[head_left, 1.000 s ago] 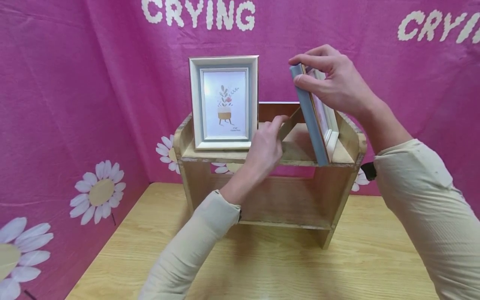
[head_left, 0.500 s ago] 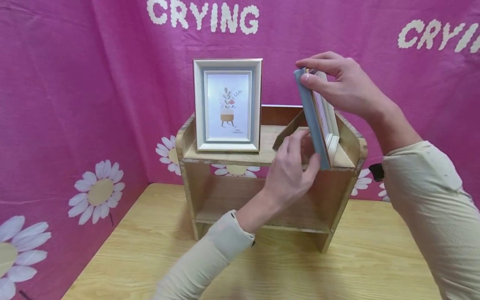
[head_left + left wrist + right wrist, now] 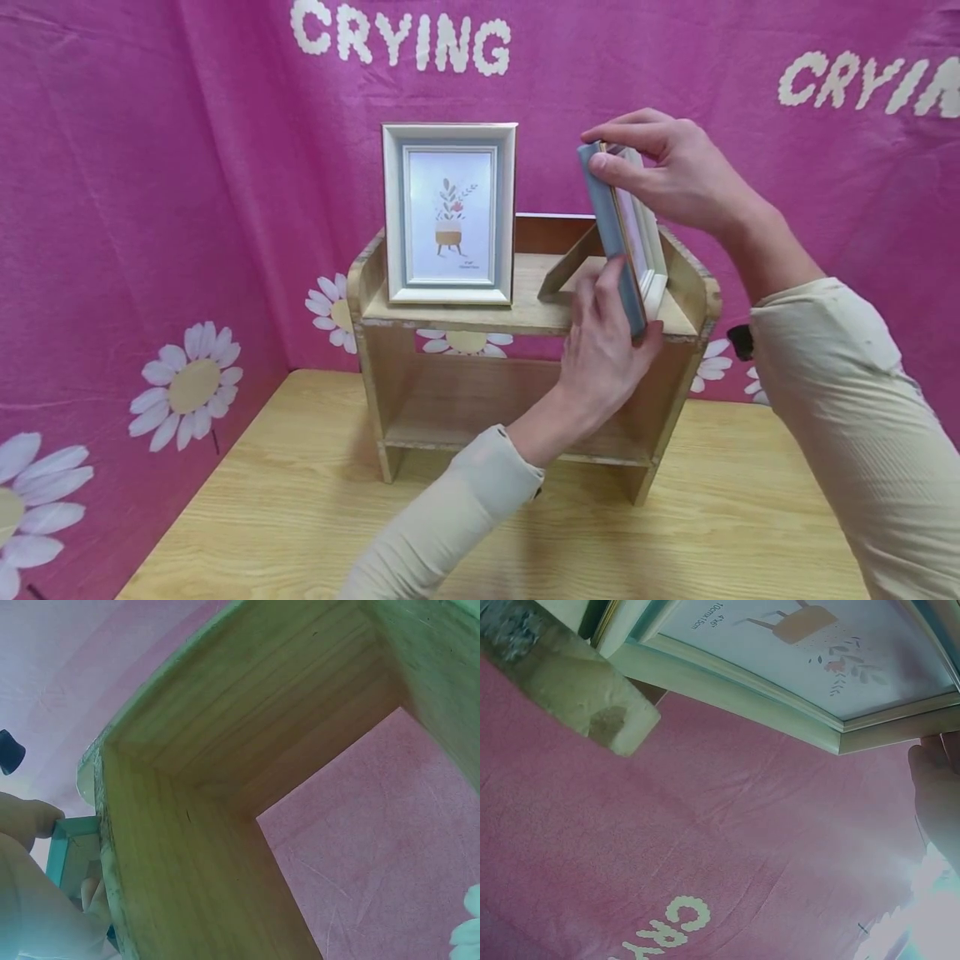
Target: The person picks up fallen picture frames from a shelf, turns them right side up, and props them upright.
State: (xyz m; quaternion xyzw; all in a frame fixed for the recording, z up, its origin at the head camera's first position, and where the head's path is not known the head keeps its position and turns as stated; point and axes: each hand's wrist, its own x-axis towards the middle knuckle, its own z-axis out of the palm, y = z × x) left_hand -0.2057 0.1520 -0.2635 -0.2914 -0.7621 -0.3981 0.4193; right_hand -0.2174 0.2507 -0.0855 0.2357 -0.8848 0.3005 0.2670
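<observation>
A white and blue picture frame (image 3: 603, 200) stands turned sideways at the right of the wooden shelf's (image 3: 465, 317) top board, its easel leg (image 3: 567, 268) swung out to the left. My right hand (image 3: 682, 171) pinches its top edge between thumb and fingers. Low on the same frame, my left hand (image 3: 600, 358) grips the near edge, thumb toward the picture side and fingers behind. The right wrist view shows the frame's potted-plant picture (image 3: 802, 637). From the left wrist, part of the left hand (image 3: 45, 892) and the frame's back (image 3: 79, 859) are visible; some fingers are hidden.
A second, matching picture frame (image 3: 450, 212) stands upright facing forward on the shelf's left side. The shelf's side panel (image 3: 701, 292) rises close to the held frame. Below lies a wooden table (image 3: 262, 500), and a pink cloth (image 3: 247, 167) with daisies hangs behind.
My left hand has left the easel leg and moved right to the frame's lower edge, which it grips. My right hand stays on the top edge.
</observation>
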